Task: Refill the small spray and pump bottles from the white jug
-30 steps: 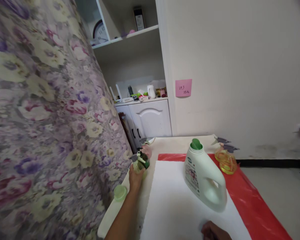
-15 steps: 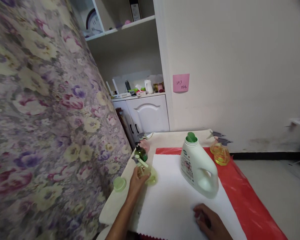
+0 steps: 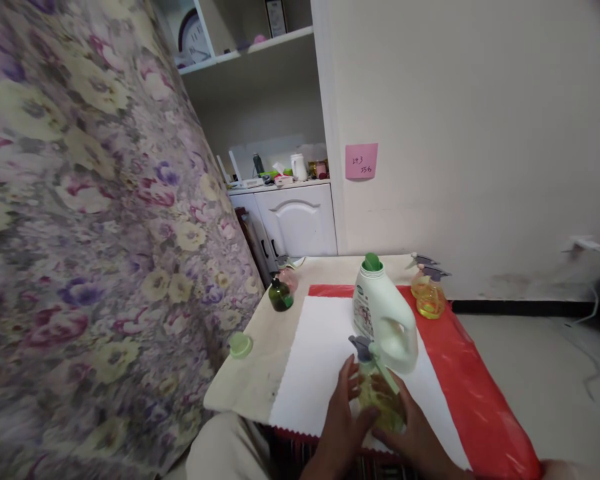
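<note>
A clear spray bottle (image 3: 369, 388) with pale yellow-green liquid and a grey and green trigger head stands between my hands near the front edge. My left hand (image 3: 344, 417) is closed around its left side. On the other side, my right hand (image 3: 414, 423) grips it too, its fingers partly behind the bottle. Just beyond is a large pale green detergent jug (image 3: 383, 303), upright, with a green spout piece in its mouth. A light green cap (image 3: 241, 345) lies on the table's left part. The bottle's base is largely hidden by my fingers.
A white sheet (image 3: 310, 360) lies over red plastic (image 3: 467, 373) on the table. At the far left stand a dark green bottle (image 3: 281, 297) and a pinkish bottle (image 3: 289, 279). Yellow spray bottles (image 3: 431, 301) stand at the far right. A floral curtain (image 3: 105, 253) hangs along the left.
My left hand has brought the spray bottle from the table's left side to the front middle. My right hand, nearby before, has closed on it as well. The view has shifted slightly.
</note>
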`<action>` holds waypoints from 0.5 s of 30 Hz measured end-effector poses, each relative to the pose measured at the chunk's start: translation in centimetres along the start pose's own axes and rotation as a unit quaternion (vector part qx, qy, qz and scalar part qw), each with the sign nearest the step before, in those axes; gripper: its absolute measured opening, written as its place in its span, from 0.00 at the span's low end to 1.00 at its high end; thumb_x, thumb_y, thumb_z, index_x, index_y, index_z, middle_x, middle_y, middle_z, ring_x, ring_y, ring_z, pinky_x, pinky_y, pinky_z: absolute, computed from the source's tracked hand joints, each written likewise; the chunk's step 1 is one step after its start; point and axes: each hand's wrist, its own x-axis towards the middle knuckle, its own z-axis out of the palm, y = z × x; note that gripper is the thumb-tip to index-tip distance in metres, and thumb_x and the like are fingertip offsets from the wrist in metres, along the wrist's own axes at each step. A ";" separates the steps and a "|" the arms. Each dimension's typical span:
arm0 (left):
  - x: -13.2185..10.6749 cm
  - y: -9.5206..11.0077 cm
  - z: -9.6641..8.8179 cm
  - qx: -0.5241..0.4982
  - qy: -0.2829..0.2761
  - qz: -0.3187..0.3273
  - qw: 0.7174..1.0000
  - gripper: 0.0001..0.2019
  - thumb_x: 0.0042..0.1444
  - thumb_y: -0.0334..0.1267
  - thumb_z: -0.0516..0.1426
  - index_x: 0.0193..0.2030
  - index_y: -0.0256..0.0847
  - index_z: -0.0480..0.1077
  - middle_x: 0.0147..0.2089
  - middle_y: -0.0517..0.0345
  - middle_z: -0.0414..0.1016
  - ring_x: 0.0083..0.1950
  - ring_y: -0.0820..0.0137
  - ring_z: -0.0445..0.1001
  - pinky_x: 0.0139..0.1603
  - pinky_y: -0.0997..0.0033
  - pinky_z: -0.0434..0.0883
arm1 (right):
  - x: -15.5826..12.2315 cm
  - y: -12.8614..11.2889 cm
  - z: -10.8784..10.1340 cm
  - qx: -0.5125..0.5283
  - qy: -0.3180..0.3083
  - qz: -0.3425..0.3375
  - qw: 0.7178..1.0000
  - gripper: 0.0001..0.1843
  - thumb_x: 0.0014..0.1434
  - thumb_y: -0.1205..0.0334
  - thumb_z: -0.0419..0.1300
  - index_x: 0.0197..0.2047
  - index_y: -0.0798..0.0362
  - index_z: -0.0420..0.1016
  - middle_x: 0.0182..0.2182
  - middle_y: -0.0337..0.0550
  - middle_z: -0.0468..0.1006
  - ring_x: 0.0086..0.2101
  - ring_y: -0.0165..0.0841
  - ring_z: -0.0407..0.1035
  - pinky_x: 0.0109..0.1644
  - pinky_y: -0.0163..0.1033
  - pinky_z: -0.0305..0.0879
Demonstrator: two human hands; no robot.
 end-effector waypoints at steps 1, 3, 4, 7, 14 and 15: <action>-0.1 -0.8 -0.6 0.044 0.007 0.000 0.999 0.35 0.58 0.45 0.55 0.70 0.41 0.48 0.68 0.44 0.59 0.66 0.56 0.62 0.64 0.55 0.62 | 0.0 0.1 -0.3 0.002 0.004 -0.002 1.000 0.48 0.45 0.56 0.70 0.65 0.42 0.51 0.60 0.52 0.67 0.58 0.49 0.64 0.62 0.57 0.60; -0.2 -3.1 -2.0 0.188 0.040 -0.016 0.981 0.30 0.61 0.46 0.50 0.68 0.39 0.53 0.71 0.44 0.53 0.71 0.55 0.53 0.68 0.50 0.54 | 0.0 0.4 -0.7 0.011 0.010 -0.006 1.000 0.49 0.43 0.56 0.71 0.65 0.42 0.51 0.60 0.52 0.67 0.58 0.50 0.63 0.62 0.58 0.59; -0.2 -4.3 -2.5 0.263 0.051 -0.024 0.963 0.30 0.61 0.47 0.51 0.67 0.36 0.56 0.70 0.41 0.54 0.71 0.53 0.52 0.68 0.47 0.53 | 0.0 0.5 -0.8 0.016 0.009 -0.008 1.000 0.50 0.43 0.56 0.71 0.65 0.42 0.50 0.60 0.52 0.67 0.58 0.50 0.63 0.62 0.57 0.59; 0.0 -7.7 -3.4 0.458 0.049 -0.007 0.887 0.28 0.60 0.46 0.52 0.65 0.35 0.60 0.70 0.39 0.54 0.70 0.51 0.52 0.68 0.45 0.53 | 0.0 0.7 -0.8 0.030 0.001 -0.018 0.999 0.50 0.44 0.55 0.70 0.66 0.44 0.49 0.59 0.54 0.67 0.58 0.50 0.63 0.62 0.58 0.58; -0.3 -9.2 -3.1 0.605 0.070 0.010 0.793 0.29 0.62 0.52 0.47 0.67 0.40 0.57 0.69 0.40 0.55 0.69 0.49 0.55 0.64 0.42 0.57 | 0.0 -0.1 -0.4 0.017 0.000 -0.005 1.000 0.50 0.44 0.56 0.71 0.65 0.47 0.48 0.60 0.57 0.65 0.60 0.50 0.60 0.64 0.59 0.53; -0.4 -9.2 -3.2 0.608 0.082 -0.002 0.790 0.31 0.61 0.53 0.47 0.67 0.40 0.57 0.70 0.40 0.55 0.69 0.48 0.54 0.63 0.41 0.57 | 0.0 -0.2 -0.4 0.019 -0.003 -0.001 1.000 0.50 0.43 0.57 0.71 0.65 0.47 0.48 0.60 0.57 0.65 0.59 0.50 0.60 0.64 0.59 0.53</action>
